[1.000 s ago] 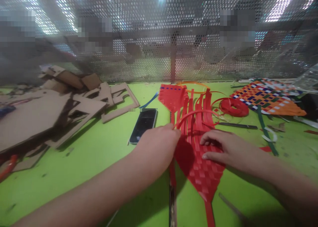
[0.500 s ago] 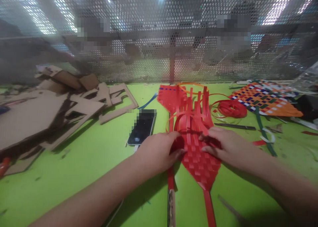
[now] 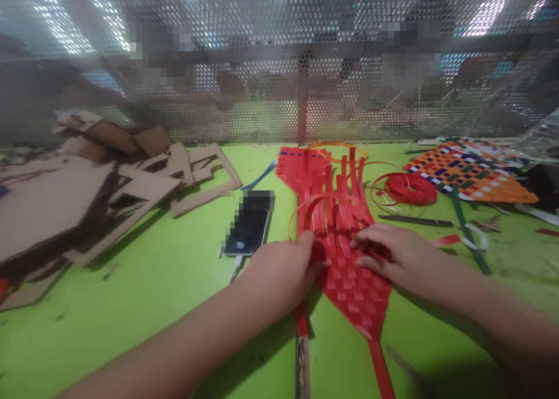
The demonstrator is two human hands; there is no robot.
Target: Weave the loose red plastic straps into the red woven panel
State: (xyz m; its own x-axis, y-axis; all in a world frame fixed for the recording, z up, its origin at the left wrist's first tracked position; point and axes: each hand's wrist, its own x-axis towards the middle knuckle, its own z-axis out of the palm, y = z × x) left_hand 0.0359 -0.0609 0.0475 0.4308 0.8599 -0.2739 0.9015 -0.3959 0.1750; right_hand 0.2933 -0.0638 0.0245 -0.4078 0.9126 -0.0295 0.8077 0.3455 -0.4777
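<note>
A red woven piece (image 3: 356, 288) lies on the green table between my hands, its loose strips spreading away at the top and one strip running down toward me. My left hand (image 3: 290, 265) is closed on its left edge, thumb and fingers bent over the red strips. At the right edge, my right hand (image 3: 384, 250) pinches the weave with thumb and curled fingers. A thin red strip loops above the left hand. Behind lies a second red woven piece (image 3: 294, 169) with a blue dashed line.
Cardboard pieces (image 3: 48, 207) are heaped at the left. A phone (image 3: 248, 224) with a cable lies left of centre. Rightward are a red strip coil (image 3: 410, 189), a dark thin tool (image 3: 414, 220) and an orange checkered weave (image 3: 467, 175). A perforated screen (image 3: 262, 108) stands behind.
The lower tip and tail of the red woven piece have shifted slightly right, and its upper loose strips have moved. Both hands keep nearly the same grip.
</note>
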